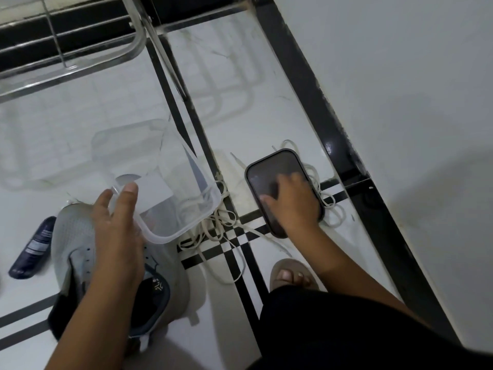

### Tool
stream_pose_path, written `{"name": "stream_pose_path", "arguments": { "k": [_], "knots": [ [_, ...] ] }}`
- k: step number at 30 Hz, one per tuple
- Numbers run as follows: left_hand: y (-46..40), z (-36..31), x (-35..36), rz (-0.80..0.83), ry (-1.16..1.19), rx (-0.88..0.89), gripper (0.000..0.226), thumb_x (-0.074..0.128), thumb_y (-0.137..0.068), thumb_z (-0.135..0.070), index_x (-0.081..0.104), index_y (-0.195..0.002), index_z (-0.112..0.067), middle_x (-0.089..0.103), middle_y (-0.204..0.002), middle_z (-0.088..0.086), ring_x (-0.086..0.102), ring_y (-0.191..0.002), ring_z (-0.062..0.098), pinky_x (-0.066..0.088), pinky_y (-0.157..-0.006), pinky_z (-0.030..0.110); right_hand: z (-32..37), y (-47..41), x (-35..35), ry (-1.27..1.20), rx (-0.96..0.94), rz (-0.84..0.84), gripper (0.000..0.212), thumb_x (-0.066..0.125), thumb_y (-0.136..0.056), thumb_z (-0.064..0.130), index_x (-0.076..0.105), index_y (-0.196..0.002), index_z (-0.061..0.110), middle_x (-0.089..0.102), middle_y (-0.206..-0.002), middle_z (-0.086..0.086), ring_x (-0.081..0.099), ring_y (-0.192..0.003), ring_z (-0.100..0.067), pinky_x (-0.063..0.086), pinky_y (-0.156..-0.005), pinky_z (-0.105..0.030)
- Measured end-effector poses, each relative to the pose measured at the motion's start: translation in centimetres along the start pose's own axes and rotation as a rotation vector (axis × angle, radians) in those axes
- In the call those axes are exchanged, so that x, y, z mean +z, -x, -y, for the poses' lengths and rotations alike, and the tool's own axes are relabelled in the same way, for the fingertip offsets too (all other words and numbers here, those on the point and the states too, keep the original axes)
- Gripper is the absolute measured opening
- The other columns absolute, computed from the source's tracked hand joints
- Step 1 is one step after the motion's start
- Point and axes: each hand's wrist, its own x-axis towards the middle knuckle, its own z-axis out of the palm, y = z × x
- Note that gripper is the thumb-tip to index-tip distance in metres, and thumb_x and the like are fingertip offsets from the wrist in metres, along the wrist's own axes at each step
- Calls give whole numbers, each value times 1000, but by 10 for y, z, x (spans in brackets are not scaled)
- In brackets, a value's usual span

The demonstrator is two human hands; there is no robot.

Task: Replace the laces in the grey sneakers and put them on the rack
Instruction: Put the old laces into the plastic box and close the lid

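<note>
Left hand (117, 222) grips the near rim of a clear plastic container (170, 182), thumb curled over the edge and fingers beneath, holding it tilted just above the toe of a grey sneaker (77, 241). That sneaker lies on the white tiled floor (93, 124) at the near left, its eyelets bare of any lace and its dark opening toward the near side; the left forearm crosses over it. Right hand (290, 201) rests on a dark phone (280, 180) lying screen-up on the floor right of the container, fingers spread over the glass and slightly bent; whether they curl round its edge cannot be told. Pale flat laces (221, 228) lie in a loose tangle on the floor between the container and the phone, some strands running under the phone and out on its right side. A dark blue bottle (33, 247) lies on its side left of the sneaker. At the far left stands a chrome rack (66, 68), its bars above the floor. A foot in a tan sandal (290, 276) sits near the laces, just near of the phone.
</note>
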Motion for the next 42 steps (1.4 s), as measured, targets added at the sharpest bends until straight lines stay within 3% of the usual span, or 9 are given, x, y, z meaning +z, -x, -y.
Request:
{"name": "stream_pose_path", "arguments": {
  "k": [5,13,17,19,22,27,34,39,42],
  "knots": [
    [4,5,11,36,8,-19,97,69,-67,-58,34,-145,-13,53,-139,7,56,-122,21,47,-99,44,-30,-6,15,206,200,4,119,70,-60,75,23,-146,6,36,-138,-13,36,-123,-30,32,-96,-41],
    [-1,-5,8,-12,45,17,97,69,-62,-62,36,-144,-21,52,-138,-2,61,-114,20,48,-92,40,8,29,-13,-41,-59,-177,47,68,-86,27,42,-122,11,45,-118,-10,54,-94,-21,47,-72,-28],
    [-10,-20,-5,21,103,20,98,72,-63,-69,39,-144,-26,52,-141,-3,62,-116,21,47,-96,40,42,69,-10,-339,-338,239,49,59,-91,42,43,-129,16,48,-117,-4,56,-93,-17,53,-77,-32],
    [-15,-27,-9,13,147,9,95,73,-64,-67,40,-143,-25,51,-142,-1,62,-116,22,47,-97,41,38,64,-5,-537,-208,432,64,61,-81,63,52,-127,20,55,-113,0,57,-98,-14,50,-82,-30],
    [-17,-29,-11,23,148,-4,96,74,-63,-67,40,-143,-26,50,-143,-2,62,-117,21,48,-96,39,6,25,4,-434,-1,148,62,62,-80,64,58,-121,19,57,-116,-4,57,-107,-21,49,-85,-35],
    [0,-16,15,42,61,17,98,71,-62,-62,35,-145,-23,48,-143,1,59,-118,22,49,-95,42,-50,-27,6,-25,318,110,118,79,-59,66,14,-148,23,22,-141,-17,35,-125,-39,45,-92,-45],
    [17,5,58,82,-155,-4,101,74,-67,-64,24,-148,-29,38,-149,4,47,-130,19,41,-108,47,-43,-25,3,-141,16,291,16,57,-90,11,60,-105,14,63,-101,-9,62,-95,-29,44,-67,-27],
    [9,5,77,187,-448,62,91,74,-78,-43,18,-149,-32,32,-150,3,43,-129,21,45,-102,41,-20,0,-58,-699,-151,841,16,69,-85,1,65,-94,14,70,-83,-7,68,-71,-18,50,-58,-26],
    [11,10,76,441,-561,44,84,73,-76,-52,26,-144,-38,43,-142,-1,51,-122,19,49,-96,39,-3,-6,-72,-1060,-149,950,20,64,-85,-7,63,-93,12,67,-82,-11,66,-69,-21,55,-62,-29]
  ]
}}
